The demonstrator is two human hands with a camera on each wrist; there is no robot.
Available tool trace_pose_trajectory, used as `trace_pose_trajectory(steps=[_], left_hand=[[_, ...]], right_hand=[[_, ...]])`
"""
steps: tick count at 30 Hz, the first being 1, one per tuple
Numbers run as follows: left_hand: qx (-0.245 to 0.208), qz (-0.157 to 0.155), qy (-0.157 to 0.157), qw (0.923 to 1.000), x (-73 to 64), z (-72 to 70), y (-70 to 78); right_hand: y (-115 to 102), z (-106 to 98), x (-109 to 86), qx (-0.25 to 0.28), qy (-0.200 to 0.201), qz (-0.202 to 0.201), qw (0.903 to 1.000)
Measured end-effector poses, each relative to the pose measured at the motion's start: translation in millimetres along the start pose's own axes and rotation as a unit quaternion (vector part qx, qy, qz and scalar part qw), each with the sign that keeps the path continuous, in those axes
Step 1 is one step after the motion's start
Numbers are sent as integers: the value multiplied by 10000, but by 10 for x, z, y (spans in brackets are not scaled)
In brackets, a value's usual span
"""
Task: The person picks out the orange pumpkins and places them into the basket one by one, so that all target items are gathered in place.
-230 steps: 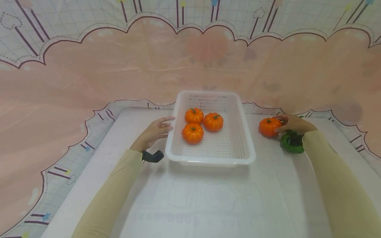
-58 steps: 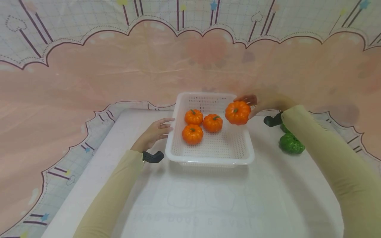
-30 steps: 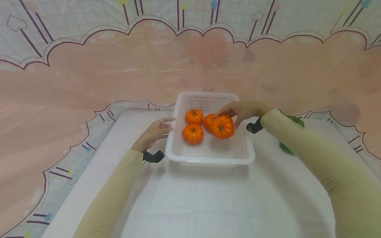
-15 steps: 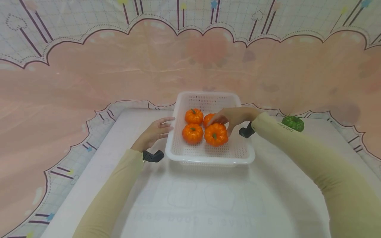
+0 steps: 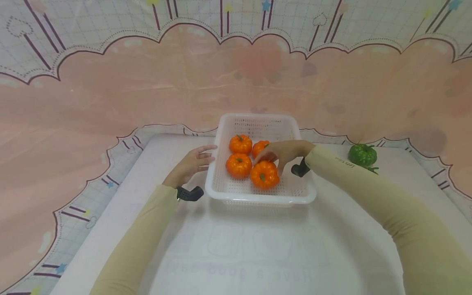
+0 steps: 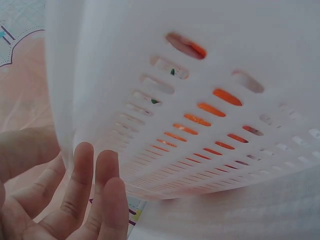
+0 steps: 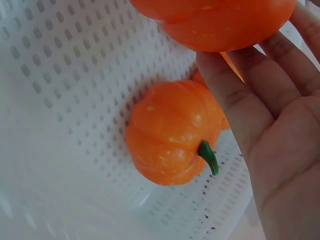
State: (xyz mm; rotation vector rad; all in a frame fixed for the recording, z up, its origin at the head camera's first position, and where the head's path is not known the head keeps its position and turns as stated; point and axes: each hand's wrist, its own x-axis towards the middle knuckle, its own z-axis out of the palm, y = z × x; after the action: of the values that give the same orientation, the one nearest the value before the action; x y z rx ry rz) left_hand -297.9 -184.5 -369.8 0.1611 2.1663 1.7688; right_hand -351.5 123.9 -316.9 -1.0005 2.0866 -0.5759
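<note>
A white plastic basket (image 5: pixel 259 199) stands on the table with small orange pumpkins inside. At its front right, my right hand (image 5: pixel 287 152) holds one pumpkin (image 5: pixel 264 175) by its sides; in the right wrist view fingers press against this pumpkin (image 7: pixel 220 25). Three others sit to its left and behind: a back-left pumpkin (image 5: pixel 240 144), a front-left pumpkin (image 5: pixel 239 166) and one pumpkin (image 5: pixel 260 146) partly covered by the right hand. My left hand (image 5: pixel 189 164) rests with loosely bent fingers at the basket's left side; the left wrist view shows its fingertips against the slotted wall (image 6: pixel 145 45).
Beyond the right forearm sits a green pumpkin (image 5: pixel 362 154), with part of another green one (image 5: pixel 372 169) showing behind the sleeve. A patterned cloth (image 5: pixel 177 82) hangs behind the white table (image 5: pixel 243 246). A black wrist device (image 5: pixel 190 194) sits on the left wrist.
My right hand took an orange pumpkin from beside the green ones, carried it left over the basket, then lowered it towards the basket's front. The left hand has stayed at the basket's left side.
</note>
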Motion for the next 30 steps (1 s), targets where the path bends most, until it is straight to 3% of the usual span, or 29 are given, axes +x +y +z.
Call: trace_pose_trajectory(steps=[9,30], left_hand=[[5,-49,44,10000,-3,10,0],[68,-82,69,9999,-13,14,12]], right_hand=[[11,55,86,-29,-264,-224,9994],[83,140,178,86,-467,-80,9988]])
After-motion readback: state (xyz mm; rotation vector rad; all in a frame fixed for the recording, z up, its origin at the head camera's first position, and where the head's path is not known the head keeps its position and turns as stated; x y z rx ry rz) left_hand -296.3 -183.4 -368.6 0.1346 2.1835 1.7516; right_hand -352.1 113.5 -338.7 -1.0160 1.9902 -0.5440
